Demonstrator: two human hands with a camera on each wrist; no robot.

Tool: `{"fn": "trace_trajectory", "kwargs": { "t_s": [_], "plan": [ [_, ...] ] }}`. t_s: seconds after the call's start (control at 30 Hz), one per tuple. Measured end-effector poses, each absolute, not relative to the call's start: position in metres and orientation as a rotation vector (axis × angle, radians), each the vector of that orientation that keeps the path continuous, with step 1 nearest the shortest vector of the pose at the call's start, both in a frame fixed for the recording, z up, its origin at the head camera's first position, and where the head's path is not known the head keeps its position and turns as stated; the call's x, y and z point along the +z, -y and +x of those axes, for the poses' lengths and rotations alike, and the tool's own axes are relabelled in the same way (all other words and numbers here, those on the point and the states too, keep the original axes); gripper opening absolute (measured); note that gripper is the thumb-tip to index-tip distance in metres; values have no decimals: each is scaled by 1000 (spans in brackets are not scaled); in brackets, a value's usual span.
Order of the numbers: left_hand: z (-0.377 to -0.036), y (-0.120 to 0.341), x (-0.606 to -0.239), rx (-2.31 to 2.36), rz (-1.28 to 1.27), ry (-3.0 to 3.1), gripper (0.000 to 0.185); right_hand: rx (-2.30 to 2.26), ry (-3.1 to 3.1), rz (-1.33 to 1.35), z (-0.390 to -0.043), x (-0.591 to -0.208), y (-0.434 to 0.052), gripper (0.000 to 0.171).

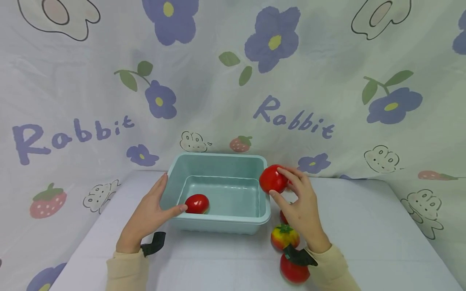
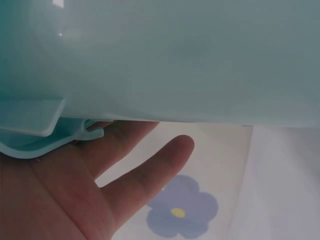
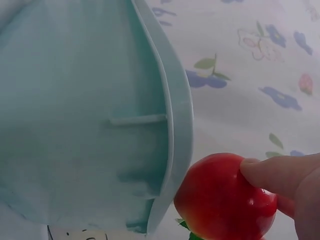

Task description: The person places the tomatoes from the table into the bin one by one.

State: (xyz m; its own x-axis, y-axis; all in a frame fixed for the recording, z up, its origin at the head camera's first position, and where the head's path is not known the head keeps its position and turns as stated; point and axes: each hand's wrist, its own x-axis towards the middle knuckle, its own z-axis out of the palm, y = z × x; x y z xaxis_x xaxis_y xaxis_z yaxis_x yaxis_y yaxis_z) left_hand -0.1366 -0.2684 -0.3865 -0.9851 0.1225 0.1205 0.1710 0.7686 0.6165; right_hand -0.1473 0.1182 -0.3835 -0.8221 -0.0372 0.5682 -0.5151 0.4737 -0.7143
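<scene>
My right hand (image 1: pixel 300 198) pinches a shiny red tomato (image 1: pixel 272 179) between thumb and fingertips, at the right rim of a light blue-green plastic bin (image 1: pixel 218 218). In the right wrist view this tomato (image 3: pixel 225 197) overlaps the rim, with green leaves low on its side. The left hand (image 1: pixel 151 206) rests on the bin's left front corner, thumb across the front rim and fingers stretched along the left side. Its straight fingers (image 2: pixel 150 180) show below the bin wall in the left wrist view. Inside the bin, another red tomato (image 1: pixel 197 204) lies near the left thumb tip.
Right of the bin, a yellow-red tomato (image 1: pixel 285 238) with a green top sits on the white table (image 1: pixel 218 266). A red tomato (image 1: pixel 294 270) is nearer, partly behind the black wrist strap (image 1: pixel 300 256). Another red one (image 1: pixel 283 217) is mostly hidden. A printed cloth (image 1: pixel 204 89) hangs behind.
</scene>
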Motion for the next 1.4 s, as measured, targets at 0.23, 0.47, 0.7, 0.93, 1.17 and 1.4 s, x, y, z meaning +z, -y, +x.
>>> {"fn": "trace_trajectory", "kwargs": {
  "t_s": [0.23,0.47,0.7,0.93,1.17,1.4],
  "plan": [
    [-136,268,-386,-1018,-242,2886,113,1327,2207,537,-144,-385,-112,61],
    [-137,268,-386,-1019,-250,2881,113,1318,2228,565,-139,-385,-105,63],
    [-137,268,-387,-1024,-253,2880,112,1269,2254,611,-137,-387,-100,61],
    [-137,268,-387,-1026,-254,2879,112,1229,2240,674,-137,-393,-96,60],
    [-138,270,-388,-1031,-260,2876,112,1228,2284,754,-137,-395,-93,62],
    [-137,269,-387,-1040,-254,2878,112,1170,2313,792,-137,-398,-90,64]
  ]
}}
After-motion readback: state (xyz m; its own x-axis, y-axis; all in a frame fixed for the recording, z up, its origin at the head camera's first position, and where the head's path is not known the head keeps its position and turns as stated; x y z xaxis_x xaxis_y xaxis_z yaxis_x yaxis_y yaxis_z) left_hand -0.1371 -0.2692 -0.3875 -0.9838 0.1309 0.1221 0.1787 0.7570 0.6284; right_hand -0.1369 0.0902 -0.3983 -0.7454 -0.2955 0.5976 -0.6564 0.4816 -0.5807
